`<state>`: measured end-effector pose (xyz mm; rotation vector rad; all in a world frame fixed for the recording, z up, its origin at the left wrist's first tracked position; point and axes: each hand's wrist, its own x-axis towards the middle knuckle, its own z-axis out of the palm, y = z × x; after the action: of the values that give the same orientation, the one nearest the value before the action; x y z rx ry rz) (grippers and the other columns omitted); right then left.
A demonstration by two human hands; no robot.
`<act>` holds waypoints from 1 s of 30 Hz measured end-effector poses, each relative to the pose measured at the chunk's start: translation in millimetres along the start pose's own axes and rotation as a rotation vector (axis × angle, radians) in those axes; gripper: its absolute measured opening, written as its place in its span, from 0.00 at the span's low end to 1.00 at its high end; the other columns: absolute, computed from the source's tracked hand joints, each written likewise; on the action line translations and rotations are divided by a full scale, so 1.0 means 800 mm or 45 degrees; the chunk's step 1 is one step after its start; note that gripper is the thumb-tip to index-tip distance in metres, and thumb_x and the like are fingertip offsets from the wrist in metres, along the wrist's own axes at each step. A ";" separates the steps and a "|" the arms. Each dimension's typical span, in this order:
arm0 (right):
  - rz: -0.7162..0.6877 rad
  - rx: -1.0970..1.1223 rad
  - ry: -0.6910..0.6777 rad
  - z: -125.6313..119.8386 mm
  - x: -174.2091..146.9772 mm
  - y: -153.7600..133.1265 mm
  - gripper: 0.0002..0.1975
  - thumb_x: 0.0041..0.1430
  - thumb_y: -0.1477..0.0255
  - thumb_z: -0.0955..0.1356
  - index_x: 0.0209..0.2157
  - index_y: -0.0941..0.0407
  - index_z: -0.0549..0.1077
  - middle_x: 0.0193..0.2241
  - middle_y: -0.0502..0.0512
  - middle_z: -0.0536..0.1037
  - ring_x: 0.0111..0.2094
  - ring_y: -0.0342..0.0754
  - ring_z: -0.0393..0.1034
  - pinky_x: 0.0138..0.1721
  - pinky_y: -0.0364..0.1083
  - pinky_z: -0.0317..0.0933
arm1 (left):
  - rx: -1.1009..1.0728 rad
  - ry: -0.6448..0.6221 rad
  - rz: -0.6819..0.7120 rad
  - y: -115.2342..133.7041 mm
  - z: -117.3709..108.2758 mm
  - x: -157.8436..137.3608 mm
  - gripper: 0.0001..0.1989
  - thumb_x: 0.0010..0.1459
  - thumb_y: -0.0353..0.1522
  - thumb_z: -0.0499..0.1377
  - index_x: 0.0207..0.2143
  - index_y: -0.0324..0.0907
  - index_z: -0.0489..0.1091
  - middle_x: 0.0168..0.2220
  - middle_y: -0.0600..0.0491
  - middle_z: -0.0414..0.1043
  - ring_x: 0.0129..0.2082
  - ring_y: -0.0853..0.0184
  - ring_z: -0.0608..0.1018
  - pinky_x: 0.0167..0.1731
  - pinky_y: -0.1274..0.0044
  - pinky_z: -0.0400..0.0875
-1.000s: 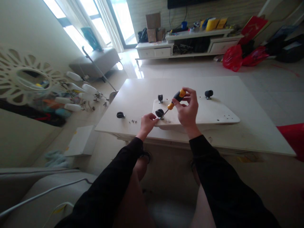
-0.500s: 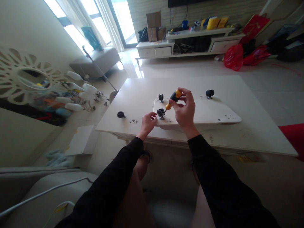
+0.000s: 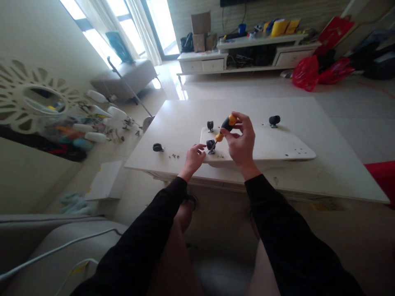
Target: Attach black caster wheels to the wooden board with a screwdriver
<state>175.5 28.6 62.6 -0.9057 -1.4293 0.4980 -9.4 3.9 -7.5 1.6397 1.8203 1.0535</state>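
Observation:
My right hand (image 3: 242, 137) is closed round a yellow-and-black screwdriver (image 3: 227, 125). The tool slants down to the left, its tip at the metal base of a black caster wheel (image 3: 210, 145). Just left of that caster, my left hand (image 3: 195, 156) rests at the corner of a white board (image 3: 259, 144), fingers apart and partly curled. More casters stand on the board: one behind (image 3: 210, 126) and another at its far right (image 3: 274, 120). A loose caster (image 3: 158, 147) lies on the tabletop at left. Small screws (image 3: 174, 156) lie near my left hand, others (image 3: 220, 156) on the board.
The board lies on a white table (image 3: 182, 115). A white box (image 3: 106, 181) is on the floor at left, near a grey sofa (image 3: 61, 246). Beyond the table stand a TV cabinet (image 3: 203, 65) and red plastic bags (image 3: 305, 74). A floral-framed mirror (image 3: 46, 98) leans at far left.
The view has shifted slightly. My right hand keeps the screwdriver at the caster's base, and my left index finger sits a little straighter beside it.

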 end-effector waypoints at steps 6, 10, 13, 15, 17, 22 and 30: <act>-0.003 -0.025 -0.029 0.001 -0.001 0.001 0.25 0.61 0.74 0.73 0.58 0.44 0.71 0.51 0.53 0.74 0.45 0.48 0.74 0.34 0.45 0.79 | 0.012 -0.020 -0.012 0.001 -0.002 -0.001 0.19 0.58 0.19 0.59 0.47 0.41 0.82 0.42 0.50 0.80 0.35 0.68 0.78 0.41 0.75 0.75; -0.006 -0.004 -0.034 0.002 0.000 0.001 0.26 0.61 0.74 0.72 0.59 0.45 0.71 0.52 0.53 0.75 0.45 0.48 0.75 0.34 0.44 0.79 | 0.032 -0.031 -0.014 0.002 -0.001 -0.001 0.21 0.58 0.18 0.58 0.49 0.41 0.81 0.43 0.50 0.80 0.36 0.68 0.78 0.43 0.75 0.75; 0.008 0.026 -0.065 0.004 0.000 -0.001 0.28 0.61 0.74 0.72 0.61 0.44 0.69 0.54 0.53 0.76 0.46 0.49 0.76 0.36 0.46 0.80 | 0.045 -0.037 -0.010 0.003 -0.001 0.000 0.22 0.57 0.18 0.57 0.49 0.41 0.82 0.43 0.50 0.79 0.36 0.67 0.78 0.44 0.75 0.75; 0.029 0.056 -0.091 0.006 0.000 -0.004 0.29 0.61 0.75 0.71 0.62 0.43 0.68 0.57 0.53 0.76 0.48 0.50 0.77 0.38 0.47 0.81 | 0.041 -0.037 -0.006 0.003 0.000 0.000 0.22 0.57 0.18 0.57 0.49 0.41 0.81 0.43 0.50 0.79 0.35 0.67 0.78 0.44 0.74 0.75; 0.052 0.075 -0.113 0.008 0.000 -0.006 0.28 0.61 0.74 0.71 0.61 0.43 0.68 0.58 0.53 0.76 0.49 0.50 0.78 0.39 0.49 0.82 | 0.032 -0.016 0.009 0.004 -0.001 0.000 0.21 0.58 0.18 0.57 0.48 0.42 0.81 0.42 0.49 0.79 0.35 0.66 0.78 0.44 0.73 0.75; 0.036 0.089 -0.145 0.017 0.000 -0.007 0.27 0.63 0.74 0.69 0.62 0.42 0.68 0.60 0.53 0.76 0.52 0.51 0.79 0.44 0.51 0.83 | -0.026 0.087 0.099 0.016 -0.005 -0.001 0.18 0.58 0.19 0.56 0.43 0.42 0.80 0.42 0.49 0.80 0.37 0.66 0.79 0.46 0.73 0.75; -0.023 0.155 -0.264 0.028 0.007 0.001 0.30 0.66 0.77 0.64 0.66 0.41 0.64 0.65 0.53 0.73 0.58 0.51 0.78 0.54 0.54 0.81 | -0.167 0.050 0.150 0.044 -0.006 0.000 0.15 0.59 0.20 0.58 0.40 0.42 0.81 0.43 0.51 0.84 0.38 0.66 0.80 0.45 0.73 0.75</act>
<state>154.9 38.3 63.0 -0.7602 -1.5745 0.6737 8.2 2.7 22.9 1.6753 1.6575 1.2370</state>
